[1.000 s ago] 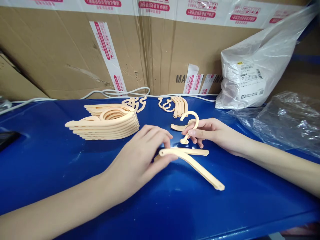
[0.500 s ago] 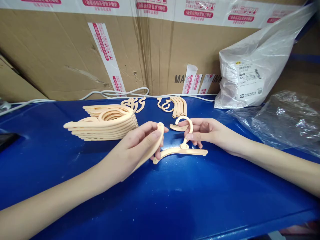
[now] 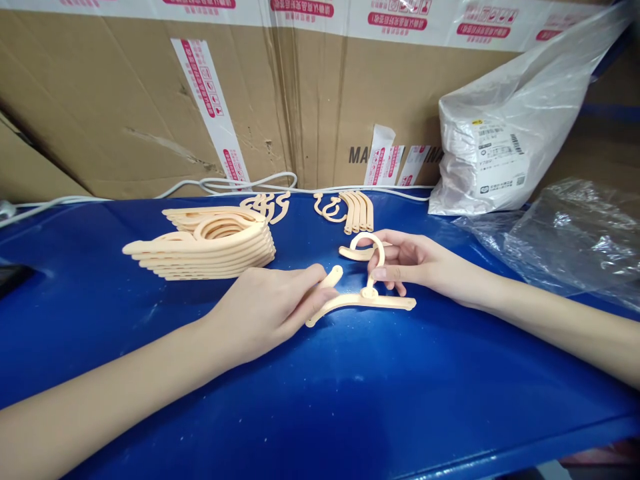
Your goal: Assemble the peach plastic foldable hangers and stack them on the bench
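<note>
Closed around a cream plastic hanger arm (image 3: 331, 276), my left hand (image 3: 273, 310) hides most of that piece. Its rounded end with a small hole sticks out past the fingers. My right hand (image 3: 400, 261) pinches the stem of a cream hanger hook (image 3: 381, 257). The hook's round base sits on a curved hanger piece (image 3: 380, 302) in front of the fingers. The left fingertips are close to that piece's left end; whether they touch it I cannot tell. Behind the right fingers lies another curved piece (image 3: 353, 253), partly covered.
A stack of folded cream hangers (image 3: 200, 257) stands on the blue table (image 3: 320, 413) at left. Loose hooks (image 3: 270, 207) and several curved arms (image 3: 359, 212) lie at the back. A white cable (image 3: 240, 185) runs before a cardboard box (image 3: 320, 100). Plastic bags (image 3: 480, 153) sit at right.
My left hand has turned over and tipped the hanger arm down toward the curved piece, so less of the arm shows. The right hand keeps its hold on the hook in place.
</note>
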A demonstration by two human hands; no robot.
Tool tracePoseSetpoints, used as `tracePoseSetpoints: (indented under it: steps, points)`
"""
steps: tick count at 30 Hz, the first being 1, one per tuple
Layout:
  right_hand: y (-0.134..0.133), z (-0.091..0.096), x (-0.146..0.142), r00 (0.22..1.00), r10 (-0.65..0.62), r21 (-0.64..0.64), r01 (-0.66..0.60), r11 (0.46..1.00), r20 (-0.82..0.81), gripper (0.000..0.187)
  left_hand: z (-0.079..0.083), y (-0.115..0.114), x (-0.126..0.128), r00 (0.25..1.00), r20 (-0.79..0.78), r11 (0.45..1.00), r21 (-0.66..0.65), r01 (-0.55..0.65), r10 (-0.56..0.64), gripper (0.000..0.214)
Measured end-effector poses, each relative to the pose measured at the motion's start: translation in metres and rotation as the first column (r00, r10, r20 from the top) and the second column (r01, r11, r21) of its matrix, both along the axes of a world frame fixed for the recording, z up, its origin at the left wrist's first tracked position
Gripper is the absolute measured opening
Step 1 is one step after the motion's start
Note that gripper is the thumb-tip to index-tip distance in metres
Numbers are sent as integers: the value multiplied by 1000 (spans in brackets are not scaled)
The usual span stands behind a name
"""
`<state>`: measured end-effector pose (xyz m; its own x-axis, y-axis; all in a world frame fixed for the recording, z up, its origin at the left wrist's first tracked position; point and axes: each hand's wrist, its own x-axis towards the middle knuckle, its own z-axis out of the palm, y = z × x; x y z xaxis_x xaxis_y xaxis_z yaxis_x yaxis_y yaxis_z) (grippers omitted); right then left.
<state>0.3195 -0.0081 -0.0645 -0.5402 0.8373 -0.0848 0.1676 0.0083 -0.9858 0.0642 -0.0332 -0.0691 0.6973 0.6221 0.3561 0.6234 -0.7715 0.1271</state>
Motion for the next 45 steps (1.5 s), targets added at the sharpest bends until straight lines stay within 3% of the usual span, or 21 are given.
tracePoseSetpoints:
  steps: [5, 9, 12, 18, 26, 33, 45]
  points:
    - [1, 0, 0, 1000, 0, -2, 0, 1000, -18, 48, 1, -2, 1, 992, 32, 987, -97, 126, -123, 21]
    - [1, 1, 0, 1000, 0, -6, 0, 1000, -13, 46, 4, -2, 0, 968, 63, 940, -229, 252, -244, 20]
    - [0, 1, 1, 1000, -8, -20, 7, 1000, -29, 44, 5, -2, -1, 973, 53, 937, -260, 231, -225, 18]
    - [-4, 2, -1, 993, -66, -57, 61, 997, -94, 32, 0, -3, -3, 989, 30, 973, -176, 148, -145, 27]
    - [-6, 0, -3, 972, -159, -61, 150, 987, -175, 39, -3, -2, -4, 989, -22, 982, -131, 139, -143, 37]
    - [-7, 1, -3, 971, -171, -69, 161, 985, -170, 50, -5, 1, -2, 986, -8, 985, -56, 163, -164, 29]
    - [-8, 4, -2, 976, -162, -90, 150, 985, -145, 50, -2, 1, 2, 975, -64, 965, 144, 220, -213, 24]
